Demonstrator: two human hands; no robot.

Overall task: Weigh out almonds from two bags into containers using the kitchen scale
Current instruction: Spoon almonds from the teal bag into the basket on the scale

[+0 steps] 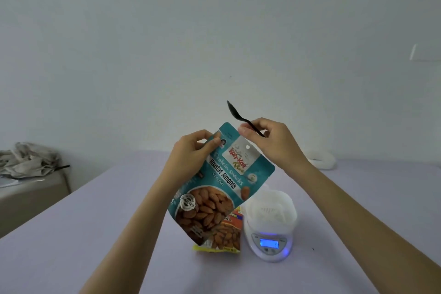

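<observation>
Above the table (95, 234), beside the scale (269, 246) and its white container (269, 210), our left hand (193, 150) and our right hand (269, 141), which also grips a black spoon (235, 112), pinch the top of the teal almond bag (214, 188), so we judge opening is in hand and next needs a steady pull apart.

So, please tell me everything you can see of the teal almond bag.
The teal bag is a glossy plastic pouch printed "Roasted Almonds", with an almond picture, an "Unsalted" seal and a hang hole near the top, which looks closed. It is held tilted above the table. The left hand pinches its top corner; the right hand, also holding a black spoon, touches its top edge. It hides part of a second bag.
</observation>
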